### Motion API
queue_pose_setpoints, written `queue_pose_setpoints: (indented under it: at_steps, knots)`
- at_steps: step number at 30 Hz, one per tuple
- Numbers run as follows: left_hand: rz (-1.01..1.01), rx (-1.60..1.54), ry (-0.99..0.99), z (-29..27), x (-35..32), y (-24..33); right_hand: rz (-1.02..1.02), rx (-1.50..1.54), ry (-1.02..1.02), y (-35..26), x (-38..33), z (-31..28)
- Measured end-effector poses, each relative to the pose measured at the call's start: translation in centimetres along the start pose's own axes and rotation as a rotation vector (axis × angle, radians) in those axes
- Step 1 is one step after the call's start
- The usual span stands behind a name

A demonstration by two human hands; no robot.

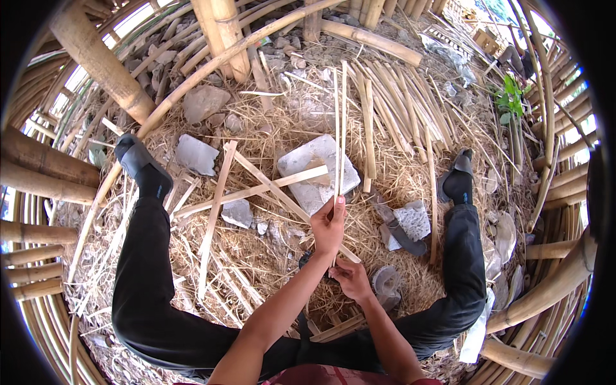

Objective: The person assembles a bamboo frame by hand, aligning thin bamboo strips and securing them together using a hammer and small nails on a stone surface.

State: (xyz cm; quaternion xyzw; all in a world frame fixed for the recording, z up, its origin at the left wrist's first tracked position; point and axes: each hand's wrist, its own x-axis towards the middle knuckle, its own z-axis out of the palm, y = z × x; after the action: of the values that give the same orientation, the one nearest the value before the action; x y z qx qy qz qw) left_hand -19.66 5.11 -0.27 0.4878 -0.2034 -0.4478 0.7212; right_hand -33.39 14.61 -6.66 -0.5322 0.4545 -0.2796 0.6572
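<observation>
The person is sitting on the straw-covered ground (256,256) with both legs spread wide, working a thin split bamboo strip (339,128) that is running from the hands up toward twelve o'clock. The left hand (328,226) is clamped around the strip near its lower end, thumb pointing up along it. The right hand (351,279), just below at about five o'clock from the left, is closed around a dark tool handle (307,258) at the strip's base; the blade itself is hidden. A flat grey stone block (319,173) is lying just beyond the hands, with two loose bamboo slats (256,190) crossing over it. A bundle of bamboo strips (398,109) is resting at one o'clock, and thick bamboo poles (96,64) are ringing the scene.
</observation>
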Motion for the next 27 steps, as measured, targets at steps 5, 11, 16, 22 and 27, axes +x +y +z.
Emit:
queue_pose_setpoints:
  at_steps: [5,11,16,22,27]
  knots:
    - [0.082,0.124,-0.025,-1.3,0.7,-0.5,-0.007,-0.068,-0.029,-0.3,0.0,1.0]
    - [-0.009,0.174,0.002,-2.2,0.9,-1.2,-0.016,-0.136,-0.011,-0.2,-0.4,2.2]
    - [-0.035,0.204,-0.012,-1.9,0.7,-1.4,0.002,-0.110,0.003,-0.3,-0.8,2.3]
    - [-0.068,0.097,-0.036,-2.1,1.2,-1.2,0.011,-0.134,0.021,-1.8,-0.9,2.2]
    - [-0.253,-0.007,-0.029,-1.9,1.4,1.0,-0.018,-0.057,0.065,-2.8,-1.3,2.1]
